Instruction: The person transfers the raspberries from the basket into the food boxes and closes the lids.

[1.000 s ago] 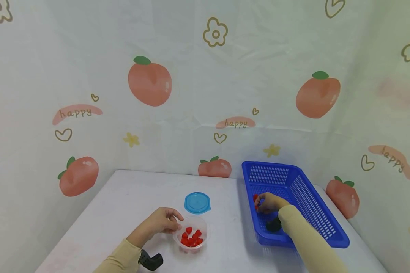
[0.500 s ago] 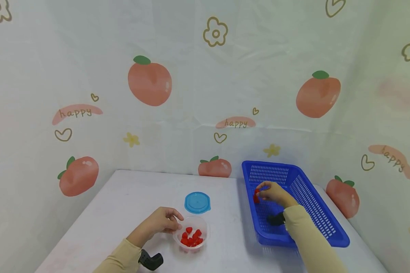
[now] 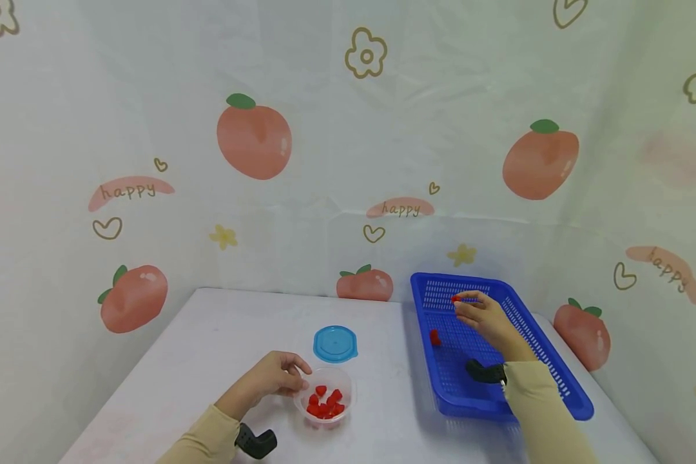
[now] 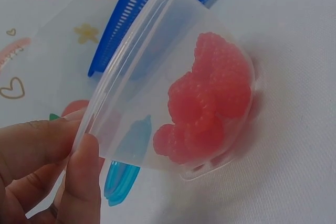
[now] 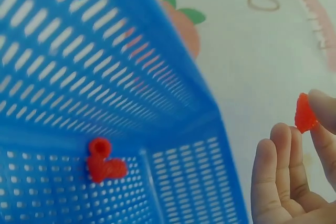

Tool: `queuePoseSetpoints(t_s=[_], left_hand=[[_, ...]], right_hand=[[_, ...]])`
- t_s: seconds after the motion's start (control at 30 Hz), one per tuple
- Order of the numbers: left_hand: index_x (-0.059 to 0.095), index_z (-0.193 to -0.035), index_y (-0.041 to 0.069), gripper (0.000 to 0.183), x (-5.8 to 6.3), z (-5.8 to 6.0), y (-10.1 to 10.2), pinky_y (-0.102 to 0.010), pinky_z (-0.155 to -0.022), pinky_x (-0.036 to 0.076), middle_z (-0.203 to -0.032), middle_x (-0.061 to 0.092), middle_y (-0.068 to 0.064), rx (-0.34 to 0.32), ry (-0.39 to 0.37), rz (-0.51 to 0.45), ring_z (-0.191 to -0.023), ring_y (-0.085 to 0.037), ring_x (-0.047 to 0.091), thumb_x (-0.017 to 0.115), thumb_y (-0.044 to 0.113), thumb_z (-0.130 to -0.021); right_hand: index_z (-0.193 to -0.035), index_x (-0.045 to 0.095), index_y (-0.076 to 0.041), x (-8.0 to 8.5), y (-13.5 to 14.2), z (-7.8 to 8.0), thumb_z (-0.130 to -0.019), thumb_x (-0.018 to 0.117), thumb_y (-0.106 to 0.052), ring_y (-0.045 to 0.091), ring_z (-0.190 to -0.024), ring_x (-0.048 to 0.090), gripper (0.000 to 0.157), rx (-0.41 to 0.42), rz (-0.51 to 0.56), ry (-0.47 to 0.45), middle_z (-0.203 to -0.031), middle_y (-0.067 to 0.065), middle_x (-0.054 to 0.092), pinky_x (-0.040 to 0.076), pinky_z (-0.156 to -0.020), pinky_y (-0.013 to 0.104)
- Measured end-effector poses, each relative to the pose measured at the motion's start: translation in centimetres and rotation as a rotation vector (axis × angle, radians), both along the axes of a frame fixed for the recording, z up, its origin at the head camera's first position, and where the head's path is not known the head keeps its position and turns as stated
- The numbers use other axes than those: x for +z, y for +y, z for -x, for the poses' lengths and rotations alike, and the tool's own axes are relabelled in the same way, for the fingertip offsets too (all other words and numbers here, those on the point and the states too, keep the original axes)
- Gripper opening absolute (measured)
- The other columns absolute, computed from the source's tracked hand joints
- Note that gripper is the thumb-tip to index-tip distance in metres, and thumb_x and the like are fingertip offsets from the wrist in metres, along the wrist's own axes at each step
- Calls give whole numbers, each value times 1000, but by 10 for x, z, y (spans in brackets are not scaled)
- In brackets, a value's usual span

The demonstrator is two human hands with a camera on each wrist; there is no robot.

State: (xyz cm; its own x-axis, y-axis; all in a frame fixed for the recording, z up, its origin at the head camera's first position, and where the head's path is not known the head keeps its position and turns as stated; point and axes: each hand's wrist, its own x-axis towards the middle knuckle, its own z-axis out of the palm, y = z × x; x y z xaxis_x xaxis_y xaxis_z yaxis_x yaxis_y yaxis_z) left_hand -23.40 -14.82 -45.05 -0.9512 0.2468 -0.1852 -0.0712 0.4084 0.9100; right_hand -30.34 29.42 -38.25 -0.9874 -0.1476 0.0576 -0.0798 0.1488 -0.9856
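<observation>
My left hand (image 3: 275, 375) pinches the rim of a clear plastic tub (image 4: 152, 61) between thumb and fingers. Several red raspberries (image 4: 205, 103) lie in the bottom of that tub, which stands on the white table. Up over the blue basket (image 3: 449, 407), my right hand (image 3: 490, 320) holds a single raspberry (image 5: 304, 113) between thumb and index finger, its other fingers extended. A few more raspberries (image 5: 102, 163) lie bunched on the basket floor, along its left side in the head view.
A blue lid (image 3: 335, 344) lies on the white table (image 3: 255, 316) just behind the tub. The basket's raised walls stand at the right side of the table. Behind everything hangs a pale cloth (image 3: 307, 245) printed with fruit and hearts.
My right hand has risen from the basket floor and moved back and right, lifting one raspberry away from the others. My left hand and the tub have stayed in place.
</observation>
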Motion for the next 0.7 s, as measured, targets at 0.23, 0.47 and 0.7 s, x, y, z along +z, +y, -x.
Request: queuePoseSetpoints(t_s=[0.23, 0.47, 0.7], left_hand=[[68, -100, 2, 24, 1, 0, -1, -27, -63, 58, -76, 57, -6, -4, -2, -1, -63, -15, 60, 78, 11, -80], [68, -99, 3, 24, 1, 0, -1, -27, -64, 58, -76, 57, -6, -2, 0, -1, -63, -15, 61, 78, 11, -80], [68, -99, 3, 24, 0, 0, -1, -28, -64, 59, -77, 57, -6, 3, 1, 0, -64, -15, 61, 79, 12, -79]], right_hand=[[-113, 53, -16, 13, -11, -15, -98, 56, -14, 8, -97, 63, 15, 36, 158, 49, -106, 0, 58, 53, -87, 18], [-113, 54, -17, 29, -35, -31, -99, 52, -9, 10, -99, 63, 16, 88, 263, 115, -105, -4, 61, 52, -90, 20], [-112, 55, -18, 38, -62, -46, -99, 53, -9, 11, -96, 63, 16, 134, 306, 138, -104, -4, 61, 52, -91, 21]])
